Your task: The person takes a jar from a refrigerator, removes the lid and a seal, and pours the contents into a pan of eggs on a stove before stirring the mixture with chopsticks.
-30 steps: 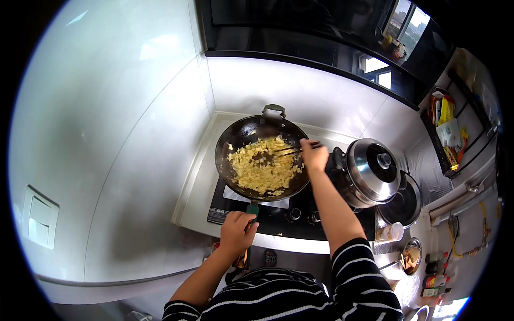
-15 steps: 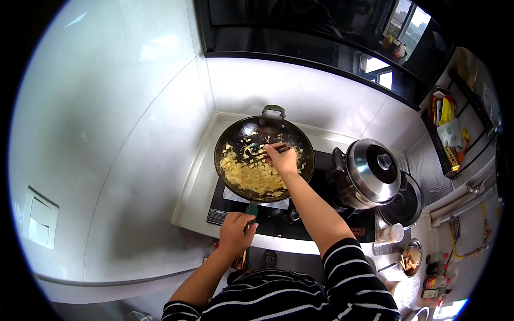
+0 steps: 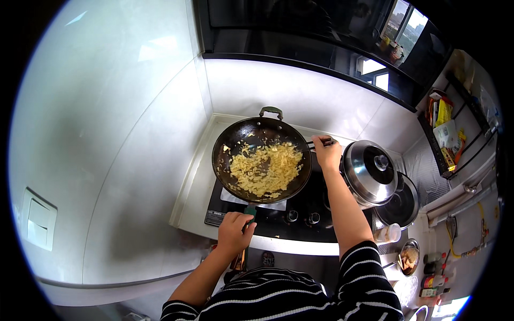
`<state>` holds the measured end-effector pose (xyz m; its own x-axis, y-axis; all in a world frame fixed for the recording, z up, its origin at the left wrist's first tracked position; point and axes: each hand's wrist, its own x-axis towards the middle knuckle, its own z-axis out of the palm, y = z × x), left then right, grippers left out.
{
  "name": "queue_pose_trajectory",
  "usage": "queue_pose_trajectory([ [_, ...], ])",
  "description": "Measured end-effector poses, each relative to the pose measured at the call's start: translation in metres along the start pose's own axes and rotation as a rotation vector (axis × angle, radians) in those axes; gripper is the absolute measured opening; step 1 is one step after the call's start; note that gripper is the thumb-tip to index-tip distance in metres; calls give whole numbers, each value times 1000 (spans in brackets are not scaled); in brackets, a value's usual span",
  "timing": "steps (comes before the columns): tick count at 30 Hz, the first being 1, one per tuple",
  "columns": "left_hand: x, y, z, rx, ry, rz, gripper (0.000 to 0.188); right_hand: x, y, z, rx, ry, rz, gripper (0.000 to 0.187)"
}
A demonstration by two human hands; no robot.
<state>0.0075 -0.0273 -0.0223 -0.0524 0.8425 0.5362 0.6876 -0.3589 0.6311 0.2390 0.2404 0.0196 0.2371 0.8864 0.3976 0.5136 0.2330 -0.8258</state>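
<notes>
Along near edge of cooktop (image 3: 277, 227), we grasp green handle (image 3: 250, 211) with left hand (image 3: 233, 234). Beyond it, wok (image 3: 234, 138) on cooktop, chopped yellow food (image 3: 272, 168) spread inside. At wok's right rim, we grip dark chopsticks (image 3: 329, 142) in right hand (image 3: 327, 155). Just right of wok, lidded steel pot (image 3: 364, 179); behind wok, pale wall (image 3: 300, 83).

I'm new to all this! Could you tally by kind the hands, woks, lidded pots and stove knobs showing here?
Bare hands: 2, left hand and right hand
Dark round metal wok holding pale yellow food: 1
Shiny silver metal lidded pot: 1
Round silver-and-black stove knobs, visible ones: 2
Total: 6
</notes>
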Motion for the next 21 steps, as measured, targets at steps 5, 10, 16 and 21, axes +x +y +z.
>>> queue_pose_trajectory([
  [5,3,1,3,-8,-4,11,24,-43,19,19,57,-135,-39,16],
  [10,0,-2,1,2,-17,-15,24,-89,-33,24,460,-525,281,17],
  [16,3,0,1,-2,-5,13,25,-91,-18,14,338,-527,272,18],
  [21,3,0,1,-11,-6,4,25,-34,7,-23,91,-158,78,20],
])
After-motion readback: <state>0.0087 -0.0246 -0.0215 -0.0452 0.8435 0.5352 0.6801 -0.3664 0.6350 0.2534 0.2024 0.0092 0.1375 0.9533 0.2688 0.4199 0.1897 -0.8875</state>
